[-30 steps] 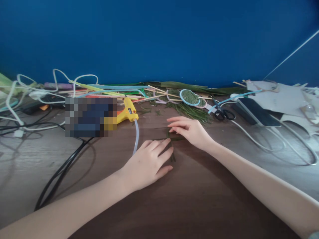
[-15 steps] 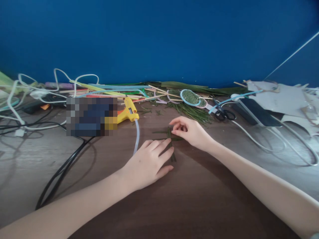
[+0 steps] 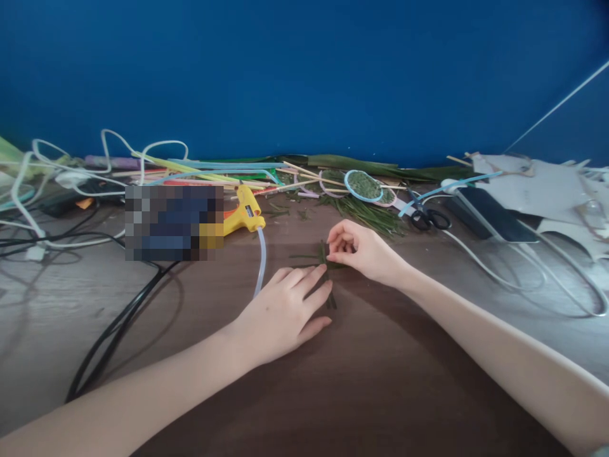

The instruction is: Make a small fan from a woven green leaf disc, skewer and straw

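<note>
Narrow green leaf strips [image 3: 332,297] lie crossed on the dark wooden table. My left hand [image 3: 288,308] rests palm down with its fingers spread, the fingertips on the strips where they cross. Just beyond and to the right is my right hand [image 3: 358,249], its thumb and fingers closed in a pinch at the right end of a crosswise leaf strip [image 3: 303,256]. The fingers partly hide that end.
A yellow glue gun [image 3: 245,212] with a clear glue stick lies beyond my left hand, beside a blurred-out patch. Black scissors [image 3: 429,219], cut leaves [image 3: 371,214], a blue-rimmed oval [image 3: 363,186] and a phone-like device [image 3: 499,212] lie further back. Black cables [image 3: 118,327] run at left.
My right hand's fingers have closed in slightly at the strip's end, and the crosswise strip has shifted a little. My left hand stays in place.
</note>
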Demonstrator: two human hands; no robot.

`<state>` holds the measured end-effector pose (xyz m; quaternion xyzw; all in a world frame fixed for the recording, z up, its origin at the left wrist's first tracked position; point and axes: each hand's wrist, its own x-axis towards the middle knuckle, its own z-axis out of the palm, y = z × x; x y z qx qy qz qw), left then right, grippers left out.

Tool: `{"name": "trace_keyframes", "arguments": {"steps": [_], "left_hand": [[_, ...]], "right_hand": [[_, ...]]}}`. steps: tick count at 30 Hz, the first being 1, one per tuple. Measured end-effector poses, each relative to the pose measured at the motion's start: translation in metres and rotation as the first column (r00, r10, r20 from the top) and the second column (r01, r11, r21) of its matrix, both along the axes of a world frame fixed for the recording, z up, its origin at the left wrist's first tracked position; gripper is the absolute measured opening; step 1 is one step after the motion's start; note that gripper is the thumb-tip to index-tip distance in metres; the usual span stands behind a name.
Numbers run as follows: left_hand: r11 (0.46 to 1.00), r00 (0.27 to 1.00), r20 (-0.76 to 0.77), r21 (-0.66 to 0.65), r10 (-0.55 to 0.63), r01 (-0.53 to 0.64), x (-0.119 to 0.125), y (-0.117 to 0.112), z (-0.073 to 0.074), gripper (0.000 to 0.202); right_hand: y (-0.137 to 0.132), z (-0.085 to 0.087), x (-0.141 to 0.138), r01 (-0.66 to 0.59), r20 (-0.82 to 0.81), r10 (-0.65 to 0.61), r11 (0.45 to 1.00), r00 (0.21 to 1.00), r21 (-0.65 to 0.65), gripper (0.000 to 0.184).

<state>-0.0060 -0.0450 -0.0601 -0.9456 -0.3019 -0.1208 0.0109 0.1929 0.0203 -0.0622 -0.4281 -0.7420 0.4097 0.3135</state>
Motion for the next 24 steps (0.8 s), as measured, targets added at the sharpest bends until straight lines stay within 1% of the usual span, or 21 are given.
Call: {"name": "trace_keyframes", "arguments": {"steps": [3,8,16,22,24], "left_hand": [[1.000,1.000,-0.004,0.002,0.000,0.000,-0.0001,0.0000,-0.0002,0.040],[1.000,1.000,-0.004,0.001,-0.001,0.001,-0.0008,-0.0005,-0.0003,0.040],[1.000,1.000,-0.005,0.000,-0.001,0.001,-0.0004,0.0009,-0.0009,0.040],[1.000,1.000,0.003,0.002,0.000,0.000,-0.0006,-0.0003,-0.0006,0.040],[1.000,1.000,0.004,0.002,0.002,-0.002,-0.0005,-0.0002,-0.0005,0.040]], "right_hand": [[0.0010,-0.0006,0.0012,-0.018,-0.005,0.018,1.000,1.000,0.010,0.022],[0.0045,0.0007,0.0055,-0.092,-0.005,0.092,0.995,0.996,-0.042,0.020],[0.0013,0.0035,0.0011,-0.069,0.010,0.070,0.997,0.998,-0.014,0.019],[0.0046,0.0048,0.0070,-0.107,0.034,0.109,0.992,0.993,-0.061,0.016],[0.0037,0.0049,0.0063,-0.106,0.038,0.108,0.993,0.993,-0.052,0.016]]}}
